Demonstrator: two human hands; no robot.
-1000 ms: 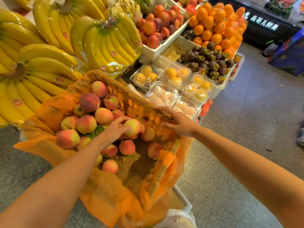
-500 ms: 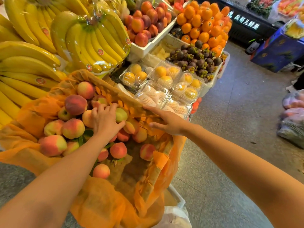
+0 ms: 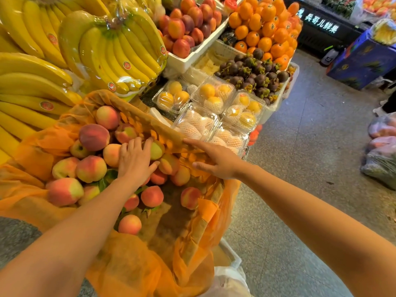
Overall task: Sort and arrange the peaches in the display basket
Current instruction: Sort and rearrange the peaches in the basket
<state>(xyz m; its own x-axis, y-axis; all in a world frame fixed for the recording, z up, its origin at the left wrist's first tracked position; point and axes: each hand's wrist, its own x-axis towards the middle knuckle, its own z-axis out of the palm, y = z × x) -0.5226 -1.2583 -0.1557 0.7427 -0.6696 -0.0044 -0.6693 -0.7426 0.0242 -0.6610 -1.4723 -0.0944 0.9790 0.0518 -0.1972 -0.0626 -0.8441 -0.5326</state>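
Observation:
A wicker display basket [image 3: 150, 123] lined with orange netting holds a pile of red-yellow peaches [image 3: 92, 168], heaped on its left side. Some loose ones lie lower down near the bare lining. My left hand [image 3: 135, 159] lies on top of the pile. It cups a greenish peach [image 3: 158, 150] between forefinger and thumb, against the basket's far rim. My right hand [image 3: 214, 161] rests on the right rim with straight fingers pointing left over the netting, holding nothing.
Banana bunches [image 3: 120, 56] crowd the left and back of the basket. Clear boxes of wrapped fruit [image 3: 199, 125] sit just beyond the rim, then mangosteens [image 3: 252, 73], orange fruit [image 3: 265, 28] and nectarines [image 3: 186, 28]. To the right is grey floor [image 3: 300, 189] with bagged fruit [image 3: 381, 151].
My left hand carried the greenish peach from the middle of the pile up to the far rim and has stayed there. The right hand kept its place on the rim.

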